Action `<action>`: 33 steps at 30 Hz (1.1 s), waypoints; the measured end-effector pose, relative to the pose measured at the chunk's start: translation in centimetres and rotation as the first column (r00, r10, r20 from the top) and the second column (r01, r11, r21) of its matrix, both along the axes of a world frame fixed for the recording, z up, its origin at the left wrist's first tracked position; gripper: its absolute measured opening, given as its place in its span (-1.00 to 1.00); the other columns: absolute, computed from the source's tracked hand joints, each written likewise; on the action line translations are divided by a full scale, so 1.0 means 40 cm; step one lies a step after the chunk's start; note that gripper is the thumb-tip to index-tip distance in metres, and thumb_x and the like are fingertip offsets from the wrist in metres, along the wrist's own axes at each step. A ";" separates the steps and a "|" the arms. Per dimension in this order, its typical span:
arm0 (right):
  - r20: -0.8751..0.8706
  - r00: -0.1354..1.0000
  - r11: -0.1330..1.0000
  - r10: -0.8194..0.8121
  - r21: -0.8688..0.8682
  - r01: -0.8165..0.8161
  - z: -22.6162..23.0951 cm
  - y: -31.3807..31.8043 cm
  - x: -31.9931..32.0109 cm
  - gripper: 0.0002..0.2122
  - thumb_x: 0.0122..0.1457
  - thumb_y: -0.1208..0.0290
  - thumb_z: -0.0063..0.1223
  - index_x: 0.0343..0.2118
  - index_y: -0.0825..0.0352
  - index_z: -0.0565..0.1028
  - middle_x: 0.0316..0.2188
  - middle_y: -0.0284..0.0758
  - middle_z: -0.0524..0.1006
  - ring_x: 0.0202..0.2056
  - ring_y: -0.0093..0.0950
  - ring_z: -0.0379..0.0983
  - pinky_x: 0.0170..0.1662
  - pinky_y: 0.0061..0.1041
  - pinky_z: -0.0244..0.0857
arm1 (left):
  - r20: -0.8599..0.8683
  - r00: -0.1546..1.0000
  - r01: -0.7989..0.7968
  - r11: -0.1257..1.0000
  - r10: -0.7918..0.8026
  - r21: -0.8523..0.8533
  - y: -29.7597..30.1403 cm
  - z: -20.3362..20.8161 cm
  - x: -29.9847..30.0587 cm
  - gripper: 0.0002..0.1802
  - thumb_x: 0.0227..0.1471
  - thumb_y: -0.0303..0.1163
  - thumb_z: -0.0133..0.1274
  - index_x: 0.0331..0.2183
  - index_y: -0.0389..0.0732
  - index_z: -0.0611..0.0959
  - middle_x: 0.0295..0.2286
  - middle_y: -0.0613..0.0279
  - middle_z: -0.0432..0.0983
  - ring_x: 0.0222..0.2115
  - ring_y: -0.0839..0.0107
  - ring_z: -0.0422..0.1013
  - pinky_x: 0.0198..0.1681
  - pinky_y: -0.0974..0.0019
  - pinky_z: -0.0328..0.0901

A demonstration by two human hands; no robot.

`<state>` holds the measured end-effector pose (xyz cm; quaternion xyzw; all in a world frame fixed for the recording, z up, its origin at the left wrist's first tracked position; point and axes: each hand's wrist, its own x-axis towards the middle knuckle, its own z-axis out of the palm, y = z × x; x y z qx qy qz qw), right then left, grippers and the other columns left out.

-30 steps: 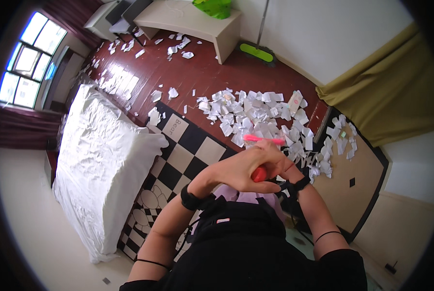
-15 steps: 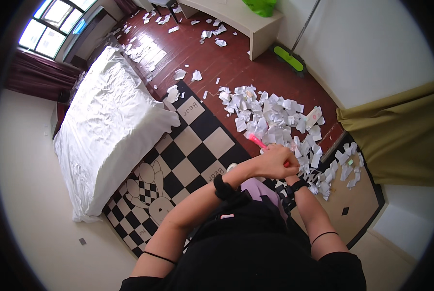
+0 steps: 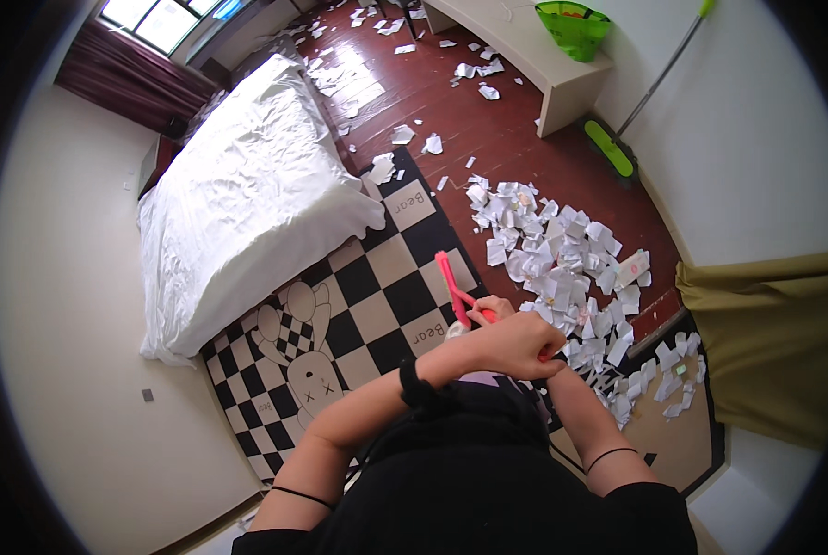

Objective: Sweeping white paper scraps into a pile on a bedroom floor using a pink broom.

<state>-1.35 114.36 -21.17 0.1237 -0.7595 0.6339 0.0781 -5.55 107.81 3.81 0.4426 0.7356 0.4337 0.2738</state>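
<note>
My left hand (image 3: 532,344) is closed in a fist, with a bit of red showing in its curl. Just beyond it, my right hand (image 3: 494,310) is closed round a pink tool (image 3: 450,283) with a long narrow bar and a second branch running back to the fingers. Its exact kind does not show, and whether the red bit belongs to it I cannot tell. My left forearm crosses in front of the right wrist. Past the hands, to the right, a heap of torn white paper (image 3: 562,250) spreads over the red-brown floor.
A black-and-beige checkered mat (image 3: 409,302) lies below me, beside a bed with a white sheet (image 3: 247,185). A green-headed broom (image 3: 611,150) leans at the right wall near a beige desk (image 3: 567,92) with a green bag (image 3: 576,32). An olive curtain (image 3: 770,342) hangs right. Paper scraps litter the far floor.
My view has turned, so the room sits further right. The pink tool has swung left, from beside the paper heap to over the mat, and more of it shows.
</note>
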 end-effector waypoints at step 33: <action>0.087 0.973 0.954 -0.213 0.235 0.187 -0.043 -0.207 -0.506 -0.84 0.01 0.50 0.24 -0.58 0.40 0.46 -0.60 -0.25 0.49 -0.49 -0.34 0.42 -0.34 -0.42 0.28 | 0.010 0.992 -0.125 0.966 0.126 0.227 -0.316 -0.080 -0.449 -0.75 -0.10 -0.38 0.06 -0.67 -0.34 0.57 -0.73 -0.03 0.42 -0.65 0.02 0.41 -0.43 0.13 0.30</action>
